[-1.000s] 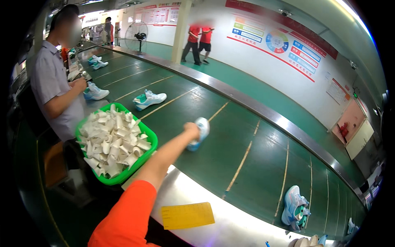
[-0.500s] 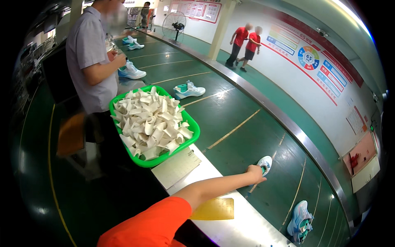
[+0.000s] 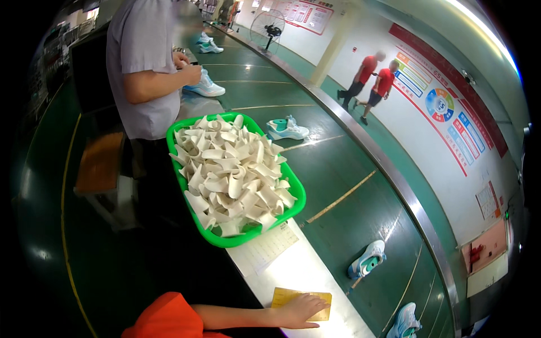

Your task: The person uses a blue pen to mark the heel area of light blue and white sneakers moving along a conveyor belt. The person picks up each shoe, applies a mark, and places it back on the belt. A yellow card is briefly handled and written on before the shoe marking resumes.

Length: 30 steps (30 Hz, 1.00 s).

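My left hand (image 3: 304,311) lies palm down with its fingers stretched out over a flat yellow sheet (image 3: 280,297) on the pale metal ledge (image 3: 349,316). It partly covers the sheet, and no held thing shows. Beyond it, a white and light-blue sports shoe (image 3: 367,259) with green inside rests on the green conveyor belt (image 3: 332,248), apart from the hand. Another such shoe (image 3: 404,324) is cut off by the lower edge. Out of view is my right hand. A bright green basket (image 3: 298,205) heaped with curved off-white pieces (image 3: 231,174) stands farther along the ledge.
Beside the basket lies a written paper sheet (image 3: 265,248). A person in a grey shirt (image 3: 143,73) works at the far left by the belt, near more shoes (image 3: 287,128). A metal rail (image 3: 389,169) edges the belt. Two people in red shirts (image 3: 376,79) walk behind it.
My left hand has let go of the shoe on the belt and come back to the yellow sheet. The view has shifted, and the two people in red appear farther right.
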Each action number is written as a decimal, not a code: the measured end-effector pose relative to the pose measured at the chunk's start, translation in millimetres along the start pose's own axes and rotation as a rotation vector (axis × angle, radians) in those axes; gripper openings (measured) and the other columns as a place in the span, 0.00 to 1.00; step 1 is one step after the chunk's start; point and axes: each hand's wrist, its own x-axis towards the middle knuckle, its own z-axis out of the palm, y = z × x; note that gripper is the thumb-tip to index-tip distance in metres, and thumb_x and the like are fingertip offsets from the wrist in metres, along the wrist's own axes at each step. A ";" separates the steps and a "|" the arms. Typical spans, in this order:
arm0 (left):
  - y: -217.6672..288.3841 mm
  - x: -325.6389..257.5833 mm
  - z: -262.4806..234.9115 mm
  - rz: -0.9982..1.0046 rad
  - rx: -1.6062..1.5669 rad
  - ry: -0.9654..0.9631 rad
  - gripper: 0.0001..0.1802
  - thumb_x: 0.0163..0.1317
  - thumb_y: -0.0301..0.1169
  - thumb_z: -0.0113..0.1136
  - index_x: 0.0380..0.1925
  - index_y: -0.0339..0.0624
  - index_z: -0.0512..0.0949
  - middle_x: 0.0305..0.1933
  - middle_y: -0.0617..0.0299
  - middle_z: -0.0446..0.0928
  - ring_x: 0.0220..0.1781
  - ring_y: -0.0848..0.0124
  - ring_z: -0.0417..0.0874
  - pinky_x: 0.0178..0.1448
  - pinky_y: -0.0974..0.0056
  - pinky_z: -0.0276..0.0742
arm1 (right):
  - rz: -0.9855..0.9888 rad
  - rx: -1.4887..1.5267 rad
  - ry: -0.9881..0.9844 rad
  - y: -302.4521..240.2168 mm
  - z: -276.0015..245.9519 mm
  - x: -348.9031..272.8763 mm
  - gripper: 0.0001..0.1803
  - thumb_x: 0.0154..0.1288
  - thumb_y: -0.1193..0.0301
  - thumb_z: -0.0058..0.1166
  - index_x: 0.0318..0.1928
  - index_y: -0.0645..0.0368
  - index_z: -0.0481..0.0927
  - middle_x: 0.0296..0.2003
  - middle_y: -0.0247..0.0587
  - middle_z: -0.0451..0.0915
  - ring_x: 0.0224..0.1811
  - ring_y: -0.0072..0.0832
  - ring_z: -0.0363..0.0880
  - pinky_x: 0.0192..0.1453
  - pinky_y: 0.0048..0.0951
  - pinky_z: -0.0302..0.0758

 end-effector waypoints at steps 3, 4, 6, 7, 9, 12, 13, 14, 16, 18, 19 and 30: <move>-13.6 -16.0 -0.9 -0.011 0.020 -0.062 0.35 0.53 0.45 0.59 0.56 0.37 0.63 0.55 0.50 0.66 0.62 0.56 0.62 0.65 0.54 0.55 | -0.025 -0.028 -0.009 2.9 16.1 -1.4 0.21 0.61 0.50 0.43 0.36 0.56 0.72 0.25 0.31 0.69 0.20 0.21 0.64 0.18 0.21 0.56; -20.3 -17.9 -4.1 0.079 0.074 -0.010 0.32 0.52 0.43 0.59 0.53 0.37 0.66 0.54 0.51 0.67 0.61 0.57 0.64 0.65 0.55 0.56 | -0.032 -0.039 -0.011 4.0 21.0 -2.2 0.21 0.61 0.50 0.43 0.36 0.56 0.72 0.25 0.31 0.69 0.20 0.21 0.64 0.18 0.21 0.56; -16.0 -20.6 -11.5 0.076 0.120 -0.025 0.34 0.47 0.46 0.62 0.53 0.40 0.69 0.56 0.53 0.67 0.62 0.60 0.63 0.65 0.56 0.55 | -0.051 -0.060 -0.010 4.9 30.9 -4.3 0.21 0.61 0.50 0.43 0.36 0.56 0.72 0.25 0.31 0.69 0.20 0.21 0.64 0.18 0.21 0.56; -14.8 -21.6 -13.3 0.076 0.142 -0.032 0.35 0.45 0.48 0.63 0.52 0.41 0.70 0.57 0.54 0.66 0.62 0.62 0.62 0.64 0.57 0.54 | -0.063 -0.072 -0.006 4.9 36.4 -5.9 0.21 0.61 0.50 0.43 0.36 0.56 0.72 0.25 0.31 0.69 0.20 0.21 0.64 0.18 0.21 0.56; -20.2 -21.0 -3.0 0.079 0.146 -0.054 0.34 0.43 0.48 0.63 0.50 0.42 0.72 0.56 0.55 0.68 0.61 0.63 0.64 0.63 0.58 0.56 | -0.070 -0.079 -0.003 5.1 44.0 -8.4 0.21 0.61 0.50 0.43 0.35 0.56 0.72 0.25 0.31 0.69 0.20 0.21 0.64 0.18 0.21 0.56; -35.3 -16.2 24.1 0.112 0.156 0.033 0.20 0.50 0.39 0.52 0.43 0.44 0.76 0.50 0.58 0.72 0.56 0.65 0.68 0.59 0.59 0.60 | -0.075 -0.088 -0.007 6.4 59.6 -11.1 0.21 0.61 0.50 0.43 0.35 0.56 0.72 0.25 0.31 0.69 0.19 0.21 0.64 0.18 0.21 0.56; -43.6 -14.3 47.2 0.089 0.073 0.083 0.18 0.51 0.37 0.50 0.41 0.45 0.76 0.47 0.59 0.73 0.54 0.66 0.70 0.57 0.60 0.62 | -0.075 -0.091 -0.003 6.9 63.2 -12.4 0.21 0.61 0.50 0.43 0.35 0.56 0.72 0.25 0.31 0.69 0.19 0.21 0.64 0.18 0.21 0.56; -53.7 -13.9 72.5 0.062 -0.007 0.127 0.15 0.52 0.36 0.48 0.39 0.45 0.77 0.45 0.60 0.74 0.52 0.67 0.71 0.56 0.61 0.63 | -0.077 -0.099 -0.002 7.0 68.8 -14.2 0.21 0.61 0.50 0.43 0.35 0.56 0.72 0.25 0.31 0.69 0.19 0.21 0.64 0.18 0.21 0.56; -59.7 -7.2 92.8 0.069 -0.099 0.235 0.11 0.52 0.33 0.46 0.32 0.47 0.77 0.37 0.63 0.75 0.46 0.69 0.73 0.51 0.63 0.66 | -0.082 -0.111 -0.003 8.3 74.3 -14.8 0.21 0.60 0.50 0.43 0.35 0.56 0.72 0.25 0.31 0.69 0.19 0.21 0.64 0.17 0.21 0.55; -54.5 -10.0 77.5 0.118 -0.076 0.242 0.09 0.52 0.34 0.46 0.29 0.47 0.76 0.35 0.62 0.75 0.44 0.69 0.74 0.50 0.62 0.66 | -0.083 -0.120 0.001 8.1 80.1 -16.2 0.21 0.60 0.50 0.43 0.35 0.56 0.72 0.25 0.31 0.69 0.19 0.21 0.64 0.17 0.21 0.55; -47.0 -10.3 67.2 0.146 -0.065 0.246 0.09 0.51 0.34 0.46 0.27 0.47 0.75 0.34 0.62 0.75 0.43 0.69 0.74 0.49 0.62 0.66 | -0.084 -0.122 0.004 7.9 80.6 -15.3 0.21 0.60 0.50 0.43 0.34 0.56 0.72 0.25 0.31 0.69 0.19 0.21 0.64 0.17 0.21 0.55; -26.8 -8.5 -6.9 0.115 -0.107 0.250 0.08 0.50 0.35 0.48 0.20 0.46 0.74 0.23 0.60 0.73 0.31 0.63 0.75 0.37 0.59 0.71 | -0.082 -0.124 0.034 11.5 74.3 -7.9 0.21 0.59 0.49 0.44 0.34 0.56 0.72 0.25 0.31 0.69 0.19 0.22 0.64 0.17 0.21 0.54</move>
